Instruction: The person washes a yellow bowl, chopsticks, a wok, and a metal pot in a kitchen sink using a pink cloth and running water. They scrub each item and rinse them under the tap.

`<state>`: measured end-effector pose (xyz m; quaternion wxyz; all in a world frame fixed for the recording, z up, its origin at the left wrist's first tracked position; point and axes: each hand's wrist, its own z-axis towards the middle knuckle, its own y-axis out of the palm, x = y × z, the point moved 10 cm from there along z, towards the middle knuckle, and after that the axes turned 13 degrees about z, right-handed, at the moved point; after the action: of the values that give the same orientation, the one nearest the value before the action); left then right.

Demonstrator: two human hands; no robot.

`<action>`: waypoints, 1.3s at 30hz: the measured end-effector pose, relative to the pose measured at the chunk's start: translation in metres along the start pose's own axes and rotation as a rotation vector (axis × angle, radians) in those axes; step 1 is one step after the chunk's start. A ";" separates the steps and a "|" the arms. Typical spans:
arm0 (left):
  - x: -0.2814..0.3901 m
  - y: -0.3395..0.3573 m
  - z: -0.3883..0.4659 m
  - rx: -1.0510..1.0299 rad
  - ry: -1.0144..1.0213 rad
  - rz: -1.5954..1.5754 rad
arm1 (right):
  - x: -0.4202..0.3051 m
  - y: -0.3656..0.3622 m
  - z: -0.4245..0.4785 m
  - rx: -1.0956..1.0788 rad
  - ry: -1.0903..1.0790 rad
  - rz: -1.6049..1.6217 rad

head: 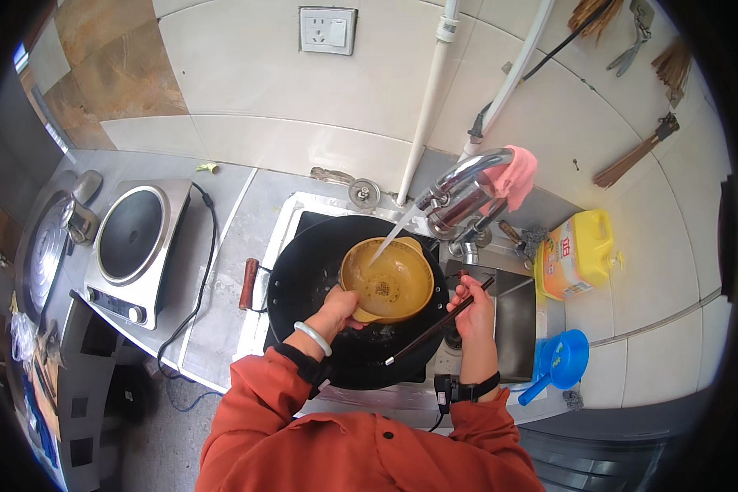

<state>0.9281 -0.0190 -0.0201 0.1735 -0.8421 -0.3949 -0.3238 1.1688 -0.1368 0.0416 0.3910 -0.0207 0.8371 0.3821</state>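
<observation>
My left hand (339,307) grips the near-left edge of a yellow bowl (406,270) with small side handles. The bowl is tilted beneath a stream of water (395,232) from the chrome faucet (467,165). Under it sits a large black wok (301,332) with a red-brown wooden handle (249,284), resting over the sink. My right hand (475,310) holds dark chopsticks (427,330) with silver tips, pointing down-left over the wok. Part of the wok's inside is hidden by the bowl and my left arm.
Right of the wok is a steel sink basin (516,335). A yellow detergent jug (581,252) and a blue plastic ladle (563,357) stand along the right side. An induction cooker (132,240) with a black cord is on the left counter. A pink cloth (513,178) hangs on the faucet.
</observation>
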 end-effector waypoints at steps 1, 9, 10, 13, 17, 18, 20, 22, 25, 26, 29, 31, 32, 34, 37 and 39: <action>-0.002 -0.006 0.012 0.125 0.109 0.078 | -0.009 -0.006 -0.004 -0.005 -0.021 0.014; -0.022 -0.026 0.015 0.148 0.318 -0.346 | -0.040 -0.032 -0.035 -0.066 -0.080 0.148; -0.026 -0.019 0.022 0.095 0.258 -0.415 | -0.042 -0.032 -0.038 -0.074 -0.086 0.138; -0.026 0.018 0.037 -0.212 0.052 -0.404 | -0.044 -0.027 -0.042 -0.089 -0.091 0.124; -0.007 0.024 0.018 -0.080 -0.012 -0.275 | -0.045 -0.030 -0.040 -0.079 -0.099 0.144; -0.001 0.015 0.006 0.026 0.009 -0.210 | -0.044 -0.032 -0.038 -0.075 -0.091 0.159; -0.011 -0.018 0.022 0.247 0.236 -0.088 | -0.039 -0.033 -0.035 -0.071 -0.069 0.191; -0.012 -0.037 0.014 0.314 0.341 -0.131 | -0.034 -0.040 -0.033 -0.049 -0.059 0.203; -0.013 -0.035 0.006 0.201 0.324 -0.361 | -0.030 -0.040 -0.033 -0.051 -0.064 0.203; -0.022 -0.035 0.018 0.172 0.286 -0.456 | -0.028 -0.034 -0.032 -0.068 -0.060 0.195; -0.041 0.003 0.078 -0.325 0.301 -0.952 | -0.026 -0.020 -0.033 -0.103 -0.043 0.157; -0.025 0.035 0.061 -0.347 0.063 -0.618 | -0.029 -0.023 -0.033 -0.103 -0.048 0.150; -0.018 0.045 0.047 -0.358 -0.053 -0.448 | -0.031 -0.024 -0.033 -0.102 -0.051 0.156; -0.006 0.030 0.039 -0.215 -0.028 -0.219 | -0.035 -0.026 -0.033 -0.104 -0.053 0.155; 0.038 -0.008 0.017 0.095 0.247 0.322 | -0.034 -0.029 -0.027 -0.113 -0.054 0.173; 0.079 -0.030 -0.005 0.518 0.534 0.864 | -0.029 -0.033 -0.024 -0.112 -0.046 0.201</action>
<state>0.9406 0.0402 0.0387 0.5849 -0.7460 -0.0235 -0.3176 1.1845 -0.1831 0.0502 0.3678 0.0505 0.8032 0.4658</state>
